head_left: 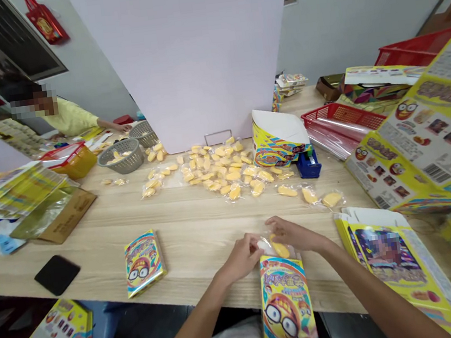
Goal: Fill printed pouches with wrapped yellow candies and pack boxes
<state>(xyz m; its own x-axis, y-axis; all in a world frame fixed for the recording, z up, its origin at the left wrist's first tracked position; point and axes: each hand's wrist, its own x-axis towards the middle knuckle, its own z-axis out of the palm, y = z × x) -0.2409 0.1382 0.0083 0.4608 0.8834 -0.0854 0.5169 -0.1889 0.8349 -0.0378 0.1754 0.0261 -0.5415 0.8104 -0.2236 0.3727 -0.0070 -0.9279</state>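
Observation:
A yellow cartoon box (287, 306) lies at the table's front edge with its open end away from me. At that opening, my right hand (289, 233) has its fingers bent round a wrapped yellow piece (279, 247). My left hand (242, 256) is at the box's upper left corner, fingertips pinched by the flap; what lies between them is too small to make out. Many wrapped yellow pieces (217, 164) are spread over the middle of the table beyond my hands. A closed cartoon box (143, 263) lies to the left.
Flattened boxes (402, 268) lie at right, near tall printed cartons (422, 134). Behind are a blue tape dispenser (309, 165), a red basket (342, 116) and a white divider (195, 57). Grey baskets (121, 159), a black phone (57, 274) and a person in yellow (69, 117) are at left.

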